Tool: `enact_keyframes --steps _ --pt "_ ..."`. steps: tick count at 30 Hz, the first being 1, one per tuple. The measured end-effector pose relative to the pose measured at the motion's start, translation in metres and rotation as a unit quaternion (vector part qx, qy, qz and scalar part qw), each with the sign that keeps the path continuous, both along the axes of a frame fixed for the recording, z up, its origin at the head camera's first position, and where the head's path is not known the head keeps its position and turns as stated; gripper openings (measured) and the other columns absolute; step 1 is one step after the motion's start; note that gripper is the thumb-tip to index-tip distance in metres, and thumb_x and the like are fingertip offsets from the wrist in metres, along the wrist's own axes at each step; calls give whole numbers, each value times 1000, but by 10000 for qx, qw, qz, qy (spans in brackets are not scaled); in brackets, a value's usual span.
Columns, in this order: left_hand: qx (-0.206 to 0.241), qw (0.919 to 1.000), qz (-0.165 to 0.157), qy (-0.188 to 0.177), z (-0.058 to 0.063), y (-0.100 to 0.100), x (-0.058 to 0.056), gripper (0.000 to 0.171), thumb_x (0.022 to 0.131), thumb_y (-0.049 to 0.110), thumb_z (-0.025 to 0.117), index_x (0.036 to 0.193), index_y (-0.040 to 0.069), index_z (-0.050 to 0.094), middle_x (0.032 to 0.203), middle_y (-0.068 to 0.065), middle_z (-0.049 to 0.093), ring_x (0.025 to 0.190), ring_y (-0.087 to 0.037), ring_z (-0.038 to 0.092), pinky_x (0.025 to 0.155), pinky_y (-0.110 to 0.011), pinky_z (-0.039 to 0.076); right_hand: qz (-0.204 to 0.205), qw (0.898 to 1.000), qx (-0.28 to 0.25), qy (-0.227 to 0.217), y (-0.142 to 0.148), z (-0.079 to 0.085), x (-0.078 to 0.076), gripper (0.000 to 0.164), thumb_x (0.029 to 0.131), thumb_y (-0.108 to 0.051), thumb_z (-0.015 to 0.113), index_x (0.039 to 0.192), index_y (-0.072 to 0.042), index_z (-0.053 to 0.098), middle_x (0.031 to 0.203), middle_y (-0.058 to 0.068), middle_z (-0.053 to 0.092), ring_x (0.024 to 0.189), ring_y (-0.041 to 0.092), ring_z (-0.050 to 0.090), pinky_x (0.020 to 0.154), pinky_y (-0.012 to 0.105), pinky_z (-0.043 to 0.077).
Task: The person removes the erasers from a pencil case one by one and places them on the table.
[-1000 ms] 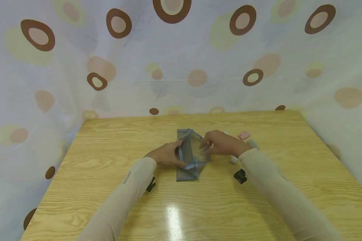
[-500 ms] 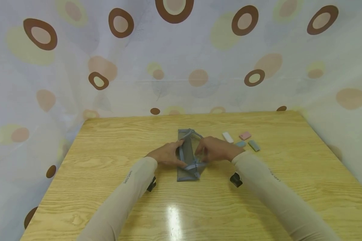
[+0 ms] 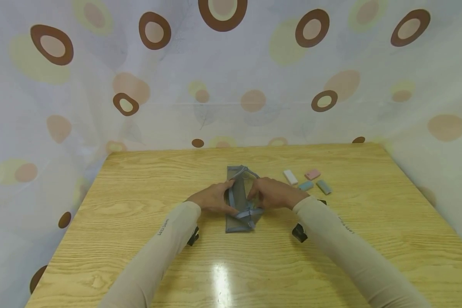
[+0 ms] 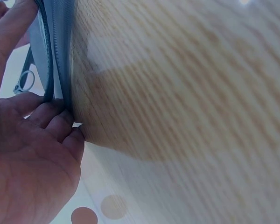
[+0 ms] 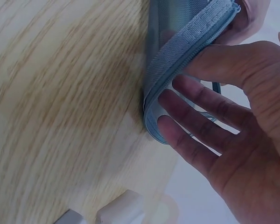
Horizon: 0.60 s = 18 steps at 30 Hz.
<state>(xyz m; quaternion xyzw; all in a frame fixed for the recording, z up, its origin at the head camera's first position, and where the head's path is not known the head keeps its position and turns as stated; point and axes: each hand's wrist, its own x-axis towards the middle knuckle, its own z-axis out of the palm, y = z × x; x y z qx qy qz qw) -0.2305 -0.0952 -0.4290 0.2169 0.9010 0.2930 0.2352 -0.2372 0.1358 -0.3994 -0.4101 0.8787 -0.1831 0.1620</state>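
A blue-grey mesh zip pouch (image 3: pixel 239 192) lies on the wooden table with its zipped mouth spread apart. My left hand (image 3: pixel 214 197) grips the pouch's left side, thumb toward one end and fingers toward the other. In the left wrist view, the curled fingers (image 4: pixel 49 116) meet the zip edges. My right hand (image 3: pixel 271 192) reaches into the mouth from the right. In the right wrist view, its thumb and index finger pass behind the zip rim (image 5: pixel 191 51), while the other fingers spread along it. I cannot tell whether the hidden fingertips pinch anything.
Right of the pouch lie several small blocks: a white one (image 3: pixel 290 177), a pink one (image 3: pixel 312 174), a light-blue one (image 3: pixel 306 185) and a grey one (image 3: pixel 324 187). A patterned curtain (image 3: pixel 231 85) rises behind the table (image 3: pixel 158 171).
The right hand has moved slightly down and left, from the pouch's right edge into its mouth, uncovering the small blocks. The left hand and pouch have stayed in place.
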Motion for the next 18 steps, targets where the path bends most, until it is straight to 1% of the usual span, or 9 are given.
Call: enact_keyframes --steps 3,8,11,14,18 --pt "-15 10000 -13 22 0 0 0 105 86 37 82 162 6 18 166 -13 23 150 -28 29 118 -41 32 -4 10000 -43 20 -1 -1 0 32 80 14 72 109 0 78 108 11 75 88 20 73 77 31 60" --pt "56 10000 -1 7 2 -1 2 105 86 35 83 162 6 18 166 -13 24 149 -28 31 118 -41 32 -79 9999 -63 124 -2 -1 3 32 80 14 72 108 -1 79 108 10 75 90 20 72 79 33 60" --pt "31 10000 -13 16 2 -1 2 104 86 35 83 162 6 18 166 -13 23 149 -28 30 118 -41 32 -45 9997 -92 230 -1 -2 2 32 80 15 73 106 -1 79 106 10 75 89 20 72 79 33 60" --pt "11 10000 -21 26 1 0 1 104 86 36 83 162 6 18 166 -13 24 149 -28 30 118 -41 33 -29 9994 -87 324 -1 -4 1 28 80 13 74 103 -3 80 102 8 76 87 18 71 78 33 60" --pt "-1 10000 -22 25 2 0 1 105 85 37 83 162 6 18 165 -13 24 149 -27 31 118 -40 33 -121 9995 -16 294 -1 -4 1 25 81 9 76 100 -5 81 99 5 76 84 16 69 76 31 59"
